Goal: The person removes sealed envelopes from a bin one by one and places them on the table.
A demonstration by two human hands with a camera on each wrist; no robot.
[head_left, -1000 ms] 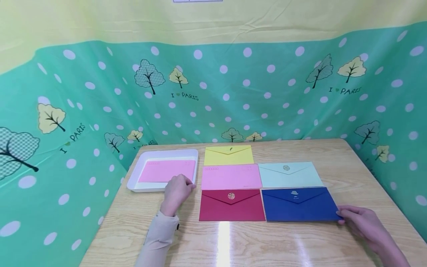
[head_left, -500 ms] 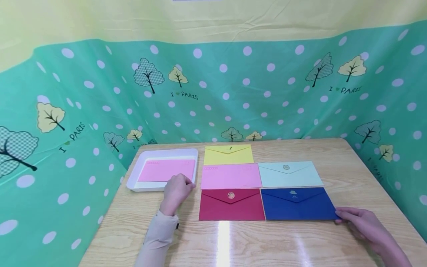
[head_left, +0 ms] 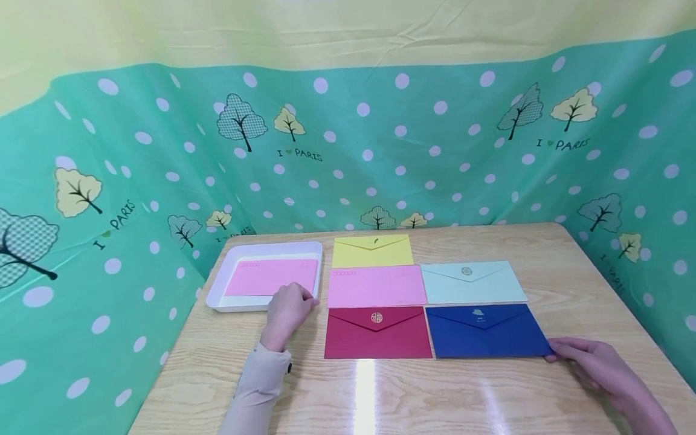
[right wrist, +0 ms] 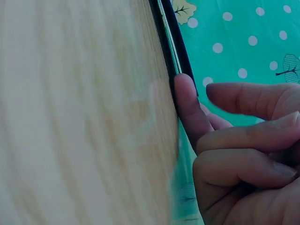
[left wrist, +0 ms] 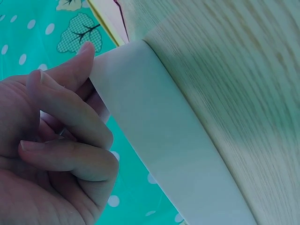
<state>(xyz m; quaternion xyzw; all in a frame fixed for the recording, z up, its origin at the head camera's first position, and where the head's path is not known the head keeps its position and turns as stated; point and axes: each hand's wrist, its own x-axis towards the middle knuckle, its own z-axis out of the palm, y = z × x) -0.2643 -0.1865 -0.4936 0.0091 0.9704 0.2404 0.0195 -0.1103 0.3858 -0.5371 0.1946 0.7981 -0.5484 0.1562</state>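
Observation:
In the head view, my left hand [head_left: 288,311] is at the front right corner of a white tray [head_left: 214,293], pinching its rim. A pink envelope [head_left: 258,278] lies in this tray. The left wrist view shows the fingers curled by the tray's outer wall [left wrist: 154,126]. My right hand [head_left: 592,365] pinches the front right corner of a dark blue envelope [head_left: 484,338]. From the right wrist, one finger [right wrist: 187,91] is under the envelope's edge [right wrist: 184,44], the thumb by its corner. A red envelope [head_left: 377,341] lies left of the blue one.
Behind the red envelope lies another pink envelope [head_left: 375,287], then a yellow one [head_left: 372,257] farther back. A pale green envelope [head_left: 473,287] lies behind the blue one. Polka-dot cloth [head_left: 402,157] surrounds the back and sides of the wooden table [head_left: 310,393].
The blue envelope's right end has shifted slightly left and back, then its held corner slightly right, with my right hand still at it. My left hand and the tray have stayed in place.

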